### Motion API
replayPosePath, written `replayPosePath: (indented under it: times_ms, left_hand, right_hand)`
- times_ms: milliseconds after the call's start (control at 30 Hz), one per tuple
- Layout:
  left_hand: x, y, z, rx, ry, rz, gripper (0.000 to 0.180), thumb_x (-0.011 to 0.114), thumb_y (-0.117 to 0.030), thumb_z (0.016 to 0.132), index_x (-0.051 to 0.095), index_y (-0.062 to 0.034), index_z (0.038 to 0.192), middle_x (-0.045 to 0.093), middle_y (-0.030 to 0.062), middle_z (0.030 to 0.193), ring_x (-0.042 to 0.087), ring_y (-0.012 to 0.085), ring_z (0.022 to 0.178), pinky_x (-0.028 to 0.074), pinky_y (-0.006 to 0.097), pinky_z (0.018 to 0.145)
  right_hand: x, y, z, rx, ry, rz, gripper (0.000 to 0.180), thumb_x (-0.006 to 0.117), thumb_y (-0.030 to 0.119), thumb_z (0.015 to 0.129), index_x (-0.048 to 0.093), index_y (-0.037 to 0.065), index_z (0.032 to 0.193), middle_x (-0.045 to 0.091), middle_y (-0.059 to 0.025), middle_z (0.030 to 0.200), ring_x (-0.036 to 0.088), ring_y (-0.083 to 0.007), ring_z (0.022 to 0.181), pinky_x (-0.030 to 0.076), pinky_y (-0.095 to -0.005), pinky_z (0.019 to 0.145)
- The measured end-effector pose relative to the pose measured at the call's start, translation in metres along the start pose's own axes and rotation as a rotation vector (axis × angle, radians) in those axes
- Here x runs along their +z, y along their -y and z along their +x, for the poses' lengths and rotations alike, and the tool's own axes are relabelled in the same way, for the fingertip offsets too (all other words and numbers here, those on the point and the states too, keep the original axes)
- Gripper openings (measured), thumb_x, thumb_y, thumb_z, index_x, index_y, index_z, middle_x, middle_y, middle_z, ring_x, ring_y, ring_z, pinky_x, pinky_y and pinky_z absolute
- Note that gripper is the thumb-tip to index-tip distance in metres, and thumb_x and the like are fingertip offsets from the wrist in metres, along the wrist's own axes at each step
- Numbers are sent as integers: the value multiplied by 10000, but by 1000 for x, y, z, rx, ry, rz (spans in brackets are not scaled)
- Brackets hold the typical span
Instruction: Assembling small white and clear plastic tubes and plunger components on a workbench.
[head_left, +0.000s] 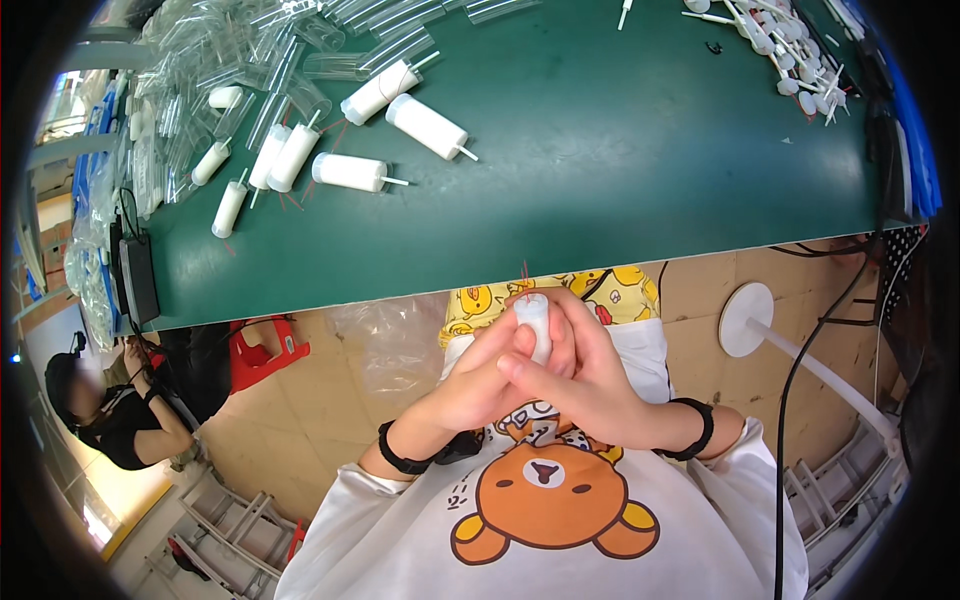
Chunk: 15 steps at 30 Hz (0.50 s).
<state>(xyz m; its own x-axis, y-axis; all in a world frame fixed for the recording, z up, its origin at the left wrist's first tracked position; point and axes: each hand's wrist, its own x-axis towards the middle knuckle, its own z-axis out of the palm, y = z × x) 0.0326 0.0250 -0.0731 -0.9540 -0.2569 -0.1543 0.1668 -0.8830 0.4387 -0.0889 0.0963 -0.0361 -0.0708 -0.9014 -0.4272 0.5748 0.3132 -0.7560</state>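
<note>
In front of my lap, just off the near edge of the green table (600,180), both my hands are closed round a small white cylinder (534,314). Fine red wires (525,270) stick out past its far end. My left hand (478,375) wraps it from the left, and my right hand (590,370) closes over it from the right, thumbs on the near side. The fingers hide much of the cylinder. Farther left on the table lie several similar white cylinders (428,127), some with clear sleeves, thin white rods and red wires.
Clear plastic tubes (335,65) are heaped at the back left. White discs with stems (790,60) lie in a pile at the back right. A black adapter (138,275) hangs by the left edge. Another person (130,420) sits at left; a black cable (790,430) runs down the right.
</note>
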Motion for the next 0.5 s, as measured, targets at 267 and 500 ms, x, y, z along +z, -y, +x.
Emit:
replayPosePath:
  times_ms: [267,500]
  left_hand:
    - [3,15,15,140,-177,248,368,409,-388,957,386,-84,1163,454,46,1001,449,133,903,385,280,843]
    - [11,33,15,243,-408,275,365,436,-428,941,405,-72,1015,434,32,861,440,126,805,374,249,727]
  right_hand:
    - [1,1,19,45,-196,123,342,695,89,754,494,-8,1012,546,-34,858,536,-95,800,450,-256,726]
    - [-10,12,21,200,-115,11,245,627,0,774,501,-33,982,592,-112,886,587,-172,852,493,-308,754]
